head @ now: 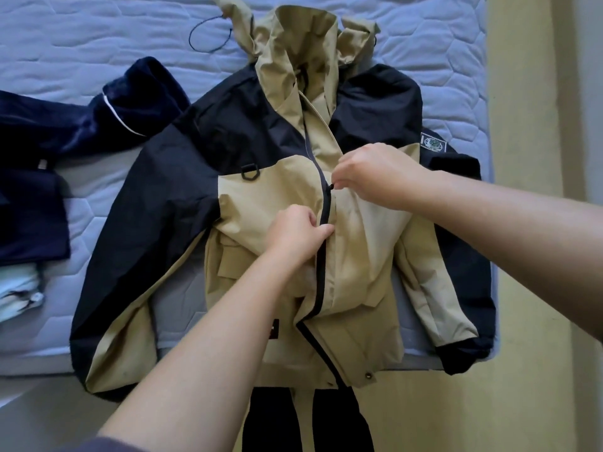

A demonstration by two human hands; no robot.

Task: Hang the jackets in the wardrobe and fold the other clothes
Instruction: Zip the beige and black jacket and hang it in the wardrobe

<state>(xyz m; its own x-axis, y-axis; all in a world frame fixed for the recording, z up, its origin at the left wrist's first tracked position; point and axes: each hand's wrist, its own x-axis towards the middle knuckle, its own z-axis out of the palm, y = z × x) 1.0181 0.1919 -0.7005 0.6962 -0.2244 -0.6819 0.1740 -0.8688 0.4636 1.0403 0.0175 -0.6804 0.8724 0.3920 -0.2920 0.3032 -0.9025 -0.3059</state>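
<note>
A beige and navy hooded jacket (pixel 261 177) lies front up on the bed, hood toward the far side, sleeves spread to both sides. Its black front zipper (pixel 321 275) runs down the middle, closed in the lower half and open toward the collar. My right hand (pixel 375 174) pinches the small black zipper pull at mid-chest. My left hand (pixel 298 231) grips the jacket's front fabric beside the zipper just below that.
The bed (pixel 98 37) has a light blue quilted mattress cover. A dark navy garment (pixel 49 151) with a white stripe lies at the left, and a pale patterned cloth (pixel 19 291) below it. Yellowish floor (pixel 522 402) runs along the right. Dark trouser legs (pixel 277 425) show at the bottom.
</note>
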